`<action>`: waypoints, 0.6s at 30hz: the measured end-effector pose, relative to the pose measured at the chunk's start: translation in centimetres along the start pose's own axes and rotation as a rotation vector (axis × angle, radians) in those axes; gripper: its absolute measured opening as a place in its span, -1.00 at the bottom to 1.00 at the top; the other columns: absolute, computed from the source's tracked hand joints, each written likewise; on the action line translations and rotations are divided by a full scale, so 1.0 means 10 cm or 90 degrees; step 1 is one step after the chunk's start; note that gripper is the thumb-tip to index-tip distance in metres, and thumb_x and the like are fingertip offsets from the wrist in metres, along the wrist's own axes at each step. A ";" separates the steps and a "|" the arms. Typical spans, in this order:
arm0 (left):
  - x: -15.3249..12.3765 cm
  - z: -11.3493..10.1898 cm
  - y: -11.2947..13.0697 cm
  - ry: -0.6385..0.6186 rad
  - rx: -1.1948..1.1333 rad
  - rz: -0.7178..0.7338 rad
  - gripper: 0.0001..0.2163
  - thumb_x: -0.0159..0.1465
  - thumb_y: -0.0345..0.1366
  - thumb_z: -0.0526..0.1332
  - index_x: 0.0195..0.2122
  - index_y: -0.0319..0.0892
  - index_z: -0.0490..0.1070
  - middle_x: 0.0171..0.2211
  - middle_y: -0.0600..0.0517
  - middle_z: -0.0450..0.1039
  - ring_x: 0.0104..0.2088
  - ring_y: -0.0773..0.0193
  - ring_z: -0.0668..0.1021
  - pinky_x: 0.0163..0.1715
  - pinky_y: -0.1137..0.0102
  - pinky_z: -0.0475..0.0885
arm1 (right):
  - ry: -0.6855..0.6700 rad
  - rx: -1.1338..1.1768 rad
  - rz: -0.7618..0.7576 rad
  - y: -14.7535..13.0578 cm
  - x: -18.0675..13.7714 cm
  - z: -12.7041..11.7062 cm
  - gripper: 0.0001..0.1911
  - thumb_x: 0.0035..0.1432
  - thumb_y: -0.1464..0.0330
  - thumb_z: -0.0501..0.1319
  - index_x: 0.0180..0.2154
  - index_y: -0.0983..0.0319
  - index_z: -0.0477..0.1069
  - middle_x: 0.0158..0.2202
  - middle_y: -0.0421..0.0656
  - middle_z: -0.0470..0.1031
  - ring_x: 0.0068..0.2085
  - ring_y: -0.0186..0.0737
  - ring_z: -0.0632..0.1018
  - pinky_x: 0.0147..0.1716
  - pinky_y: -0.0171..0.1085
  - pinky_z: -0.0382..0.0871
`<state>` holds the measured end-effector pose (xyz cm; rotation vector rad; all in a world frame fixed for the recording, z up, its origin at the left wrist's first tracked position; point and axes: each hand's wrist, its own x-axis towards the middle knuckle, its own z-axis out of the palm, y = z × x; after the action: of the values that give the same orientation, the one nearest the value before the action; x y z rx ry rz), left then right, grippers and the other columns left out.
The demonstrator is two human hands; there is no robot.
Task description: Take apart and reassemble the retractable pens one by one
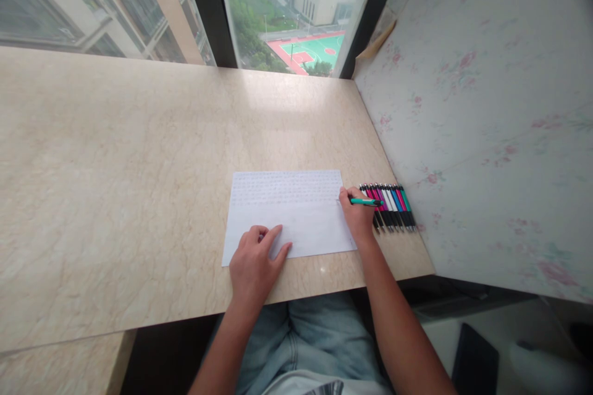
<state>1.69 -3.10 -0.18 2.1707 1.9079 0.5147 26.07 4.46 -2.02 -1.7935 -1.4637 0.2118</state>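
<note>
Steady the white paper sheet (315,231) on the worktop (115,197) with the left hand (252,259), half spread over the near-left part, gripping nothing. Guide the green pen (365,202) lightly with fingers of the right hand (359,219), closed around it at the sheet's right edge. Avoid nudging the row of pens (393,200) to the right. Match the far handwritten lines (287,185) in spacing.
</note>
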 end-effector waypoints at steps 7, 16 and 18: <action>0.00 -0.01 0.01 -0.002 -0.001 -0.005 -0.69 0.27 -0.10 0.17 0.00 -0.02 0.47 -0.20 -0.04 0.43 -0.20 0.14 0.47 -0.32 0.35 0.34 | 0.014 -0.013 0.000 0.01 0.00 0.01 -0.60 0.24 0.24 0.06 -0.62 0.20 0.16 -0.65 -0.28 0.23 -0.57 -0.36 0.25 -0.54 -0.34 0.08; 0.00 0.00 0.00 -0.003 0.007 -0.002 -0.69 0.28 -0.09 0.16 0.01 -0.02 0.46 -0.19 -0.03 0.43 -0.19 0.15 0.47 -0.30 0.34 0.34 | 0.020 -0.009 -0.014 0.01 0.00 -0.01 -0.61 0.24 0.27 0.05 -0.62 0.19 0.14 -0.67 -0.30 0.18 -0.59 -0.36 0.21 -0.54 -0.33 0.06; 0.00 0.00 0.01 -0.002 0.007 -0.002 -0.68 0.28 -0.09 0.16 0.01 -0.02 0.46 -0.19 -0.03 0.43 -0.19 0.15 0.47 -0.30 0.34 0.34 | 0.026 0.012 0.007 0.04 0.00 -0.03 -0.62 0.23 0.24 0.05 -0.61 0.20 0.18 -0.65 -0.29 0.21 -0.57 -0.35 0.25 -0.53 -0.33 0.09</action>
<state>1.72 -3.12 -0.14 2.1735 1.9175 0.5007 26.48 4.29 -2.09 -1.7810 -1.4187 0.1925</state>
